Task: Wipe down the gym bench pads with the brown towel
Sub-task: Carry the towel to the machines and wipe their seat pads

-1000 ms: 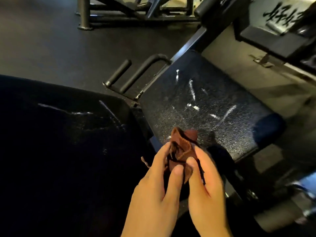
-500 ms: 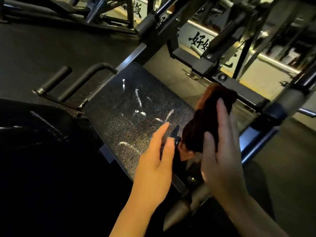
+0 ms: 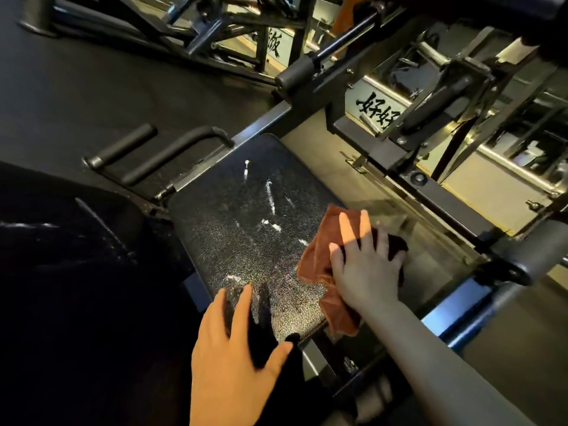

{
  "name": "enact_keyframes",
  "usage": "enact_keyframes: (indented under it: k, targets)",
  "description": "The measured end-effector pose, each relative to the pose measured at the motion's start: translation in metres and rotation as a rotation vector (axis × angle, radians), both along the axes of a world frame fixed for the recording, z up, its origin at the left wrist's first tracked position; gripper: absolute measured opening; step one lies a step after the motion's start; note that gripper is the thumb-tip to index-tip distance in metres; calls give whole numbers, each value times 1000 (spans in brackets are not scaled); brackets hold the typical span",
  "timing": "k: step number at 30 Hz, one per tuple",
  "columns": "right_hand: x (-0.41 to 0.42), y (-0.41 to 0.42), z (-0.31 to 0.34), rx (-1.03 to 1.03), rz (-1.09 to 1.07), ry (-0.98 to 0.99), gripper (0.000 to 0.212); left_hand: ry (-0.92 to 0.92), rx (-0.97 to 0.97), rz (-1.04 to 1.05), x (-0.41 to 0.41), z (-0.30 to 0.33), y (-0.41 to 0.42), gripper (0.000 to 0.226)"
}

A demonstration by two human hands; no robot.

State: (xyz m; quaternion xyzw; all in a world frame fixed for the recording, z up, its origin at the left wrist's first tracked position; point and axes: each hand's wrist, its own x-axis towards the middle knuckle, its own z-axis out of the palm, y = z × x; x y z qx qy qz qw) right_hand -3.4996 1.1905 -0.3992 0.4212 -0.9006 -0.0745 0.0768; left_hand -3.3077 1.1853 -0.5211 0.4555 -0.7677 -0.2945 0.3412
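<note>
The right hand hides the brown towel's middle.

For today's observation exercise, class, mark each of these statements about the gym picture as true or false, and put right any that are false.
1. The right hand presses the brown towel flat on the seat pad. True.
2. The left hand holds a spray bottle. False: it holds nothing, its fingers lying spread at the pad's near edge.
3. White streaks show on the pad. True.
4. The towel lies at the pad's left edge, next to the handles. False: it lies at the right edge, away from them.
5. The towel covers the whole pad. False: most of the pad is bare.
</note>
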Motion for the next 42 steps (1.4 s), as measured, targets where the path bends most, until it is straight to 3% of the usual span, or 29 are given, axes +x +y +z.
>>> enact_keyframes:
  k: [6, 11, 15, 19, 22, 25, 27, 30, 35, 42]
  targets:
    - [-24, -42, 8, 151, 301, 124, 59, 10, 141, 9, -32, -18, -6, 99]
    - [-41, -70, 12, 167, 434, 138, 77, 209, 219, 47, -53, -29, -12, 107]
    - [-53, -105, 14, 124, 491, 90, 59, 292, 238, 72, -67, -38, -7, 119]
    - [-60, -138, 18, 150, 600, 86, 63, 245, 197, 51, -69, -44, -9, 126]
    - [-65, -150, 21, 182, 576, 93, 55, 254, 234, 55, -68, -46, -10, 129]
    - [-56, -143, 14, 72, 538, 136, 58, 279, 321, 47, -64, -42, -10, 130]
    - [-43, -126, 4, -56, 400, 179, 60, 267, 371, 23, -60, -35, -11, 128]
    - [-29, -98, -6, -37, 220, 168, 70, 266, 402, 19, -53, -27, -11, 131]
    - [-23, -40, -10, 36, 223, 192, 67, 227, 473, -16, -37, -21, -7, 140]
    - [-22, -7, -9, 52, 287, 261, 60, 203, 450, -69, -36, -14, -5, 122]
